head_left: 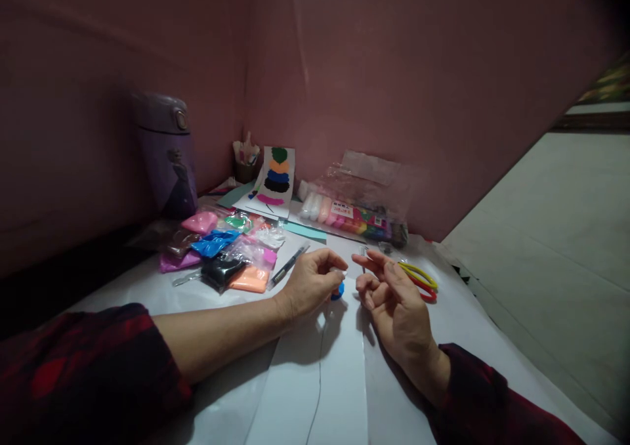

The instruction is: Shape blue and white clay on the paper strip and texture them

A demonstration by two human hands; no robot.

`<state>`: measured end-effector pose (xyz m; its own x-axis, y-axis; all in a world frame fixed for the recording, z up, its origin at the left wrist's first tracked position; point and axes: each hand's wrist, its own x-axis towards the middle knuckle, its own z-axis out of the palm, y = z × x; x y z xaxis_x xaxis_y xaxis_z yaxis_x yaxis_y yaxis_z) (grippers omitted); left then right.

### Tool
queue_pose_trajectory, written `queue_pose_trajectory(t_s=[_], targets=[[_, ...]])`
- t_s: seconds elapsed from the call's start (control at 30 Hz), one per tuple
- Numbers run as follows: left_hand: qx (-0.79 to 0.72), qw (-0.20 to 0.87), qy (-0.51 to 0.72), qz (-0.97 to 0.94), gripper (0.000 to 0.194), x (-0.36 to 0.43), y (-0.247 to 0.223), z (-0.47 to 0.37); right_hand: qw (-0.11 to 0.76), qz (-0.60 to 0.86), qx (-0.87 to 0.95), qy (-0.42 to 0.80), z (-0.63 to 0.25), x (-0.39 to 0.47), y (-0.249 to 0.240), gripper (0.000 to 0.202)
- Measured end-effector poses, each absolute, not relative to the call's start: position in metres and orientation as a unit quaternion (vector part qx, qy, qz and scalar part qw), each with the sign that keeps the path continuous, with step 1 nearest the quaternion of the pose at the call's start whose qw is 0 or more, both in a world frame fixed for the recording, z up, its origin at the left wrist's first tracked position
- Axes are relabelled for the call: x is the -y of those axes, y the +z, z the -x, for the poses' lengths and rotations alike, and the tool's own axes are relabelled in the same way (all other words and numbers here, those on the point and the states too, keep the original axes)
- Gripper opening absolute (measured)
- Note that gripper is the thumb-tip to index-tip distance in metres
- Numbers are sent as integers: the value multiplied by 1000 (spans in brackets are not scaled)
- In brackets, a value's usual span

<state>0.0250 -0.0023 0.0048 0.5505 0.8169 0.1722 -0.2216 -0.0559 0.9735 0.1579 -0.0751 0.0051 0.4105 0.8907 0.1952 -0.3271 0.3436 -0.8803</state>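
My left hand (312, 279) hovers over a long white paper strip (339, 379), its thumb and fingers pinched together. A small pale bit shows at the fingertips, too small to name. Just beneath them lies a blue patch of clay (337, 292), partly hidden by the fingers. A thin drawn line runs down the paper below it. On the right, my right hand (396, 300) is turned palm inward, fingers half curled and apart, with nothing seen in them. Behind it are a yellow loop (418, 275) and a red loop (429, 295).
Bagged coloured clay (219, 243) lies in a heap to the left, beside a pen (289, 266). A purple bottle (170, 159) stands at the back left. A card with coloured patches (290, 182) leans near a clay package (354, 215). Pink cloth walls (374, 71) enclose the table.
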Motion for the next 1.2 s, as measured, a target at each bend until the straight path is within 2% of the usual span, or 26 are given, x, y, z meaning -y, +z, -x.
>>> queue_pose_trajectory(t_s=[0.13, 0.33, 0.63, 0.77, 1.07, 1.2], targets=[[-227, 653, 419, -588, 24, 3, 4, -26, 745, 386, 386, 383, -155, 76, 5, 24], [-231, 646, 419, -595, 17, 5, 6, -25, 738, 386, 424, 356, -152, 78, 3, 24], [-250, 586, 488, -596, 17, 1, -1, -27, 741, 400, 429, 326, -154, 76, -2, 23], [-259, 590, 478, -597, 13, 2, 1, -27, 739, 403, 434, 321, -156, 75, -5, 25], [-240, 590, 485, -599, 19, 2, 0, -28, 725, 409, 457, 314, -156, 75, -7, 26], [-228, 576, 491, -613, 12, 0, -3, -28, 721, 412, 466, 308, -156, 75, -7, 26]])
